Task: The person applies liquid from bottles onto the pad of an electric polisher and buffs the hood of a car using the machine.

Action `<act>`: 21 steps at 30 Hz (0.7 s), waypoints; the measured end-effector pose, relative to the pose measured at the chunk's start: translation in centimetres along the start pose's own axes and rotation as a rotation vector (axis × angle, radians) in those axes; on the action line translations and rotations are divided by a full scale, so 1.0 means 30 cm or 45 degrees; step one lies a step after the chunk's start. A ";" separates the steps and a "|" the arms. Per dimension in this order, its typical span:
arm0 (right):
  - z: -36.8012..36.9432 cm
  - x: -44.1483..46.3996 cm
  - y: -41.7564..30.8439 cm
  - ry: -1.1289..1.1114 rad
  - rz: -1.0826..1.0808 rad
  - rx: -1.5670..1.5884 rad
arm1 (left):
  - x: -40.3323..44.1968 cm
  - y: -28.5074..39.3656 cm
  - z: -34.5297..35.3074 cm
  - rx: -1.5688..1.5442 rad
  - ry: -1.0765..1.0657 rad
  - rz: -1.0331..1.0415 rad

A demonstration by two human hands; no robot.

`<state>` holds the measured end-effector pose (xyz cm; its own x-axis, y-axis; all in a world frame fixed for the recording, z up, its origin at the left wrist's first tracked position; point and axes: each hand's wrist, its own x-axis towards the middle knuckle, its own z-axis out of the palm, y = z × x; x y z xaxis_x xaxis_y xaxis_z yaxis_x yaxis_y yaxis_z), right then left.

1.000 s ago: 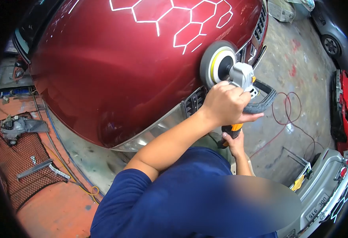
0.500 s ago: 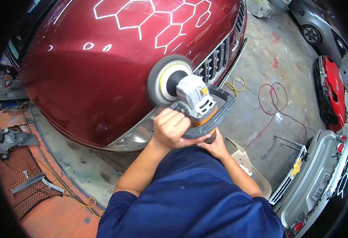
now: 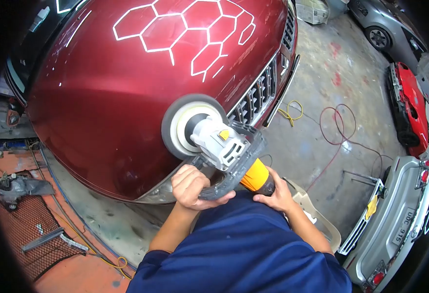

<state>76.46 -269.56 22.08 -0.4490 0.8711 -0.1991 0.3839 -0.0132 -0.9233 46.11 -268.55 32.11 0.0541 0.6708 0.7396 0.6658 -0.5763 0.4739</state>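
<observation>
My left hand [image 3: 191, 189] is wrapped round the dark loop handle of a car polisher [image 3: 219, 144], near its left side. At the tool's rear, my right hand [image 3: 275, 193] grips the dark end just behind the yellow-orange body. The round grey and white polishing pad [image 3: 174, 122] lies against or just over the dark red car hood [image 3: 107, 112], close to its front edge above the headlight; I cannot tell whether it touches. Hexagon-shaped light reflections show on the glossy paint. Part of the headlight [image 3: 160, 191] is hidden by my left hand and the tool.
The chrome grille [image 3: 256, 95] is right of the pad. A yellow cord [image 3: 292, 113] and a thin red hose [image 3: 339, 132] lie on the concrete floor. A silver bumper [image 3: 395, 229] and a red bumper [image 3: 412, 107] stand at right. Black netting [image 3: 33, 234] lies at left.
The polisher, with both hands on it, has moved left and toward me across the hood. More of its yellow-orange body shows now. The camera view has shifted slightly.
</observation>
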 end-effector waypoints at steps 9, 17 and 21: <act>-0.205 0.220 -0.132 0.276 -0.131 -0.133 | 0.336 -0.163 0.138 -0.011 0.085 -0.056; -0.434 0.394 -0.077 0.475 0.007 0.010 | 0.665 -0.239 0.469 -0.087 -0.122 -0.083; -0.541 0.470 -0.027 0.574 0.057 0.041 | 0.792 -0.273 0.635 -0.159 -0.153 -0.068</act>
<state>82.91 -249.29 25.34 -0.0338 0.9960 -0.0827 0.3664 -0.0646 -0.9282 56.12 -239.00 36.72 0.1150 0.7486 0.6529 0.5730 -0.5869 0.5720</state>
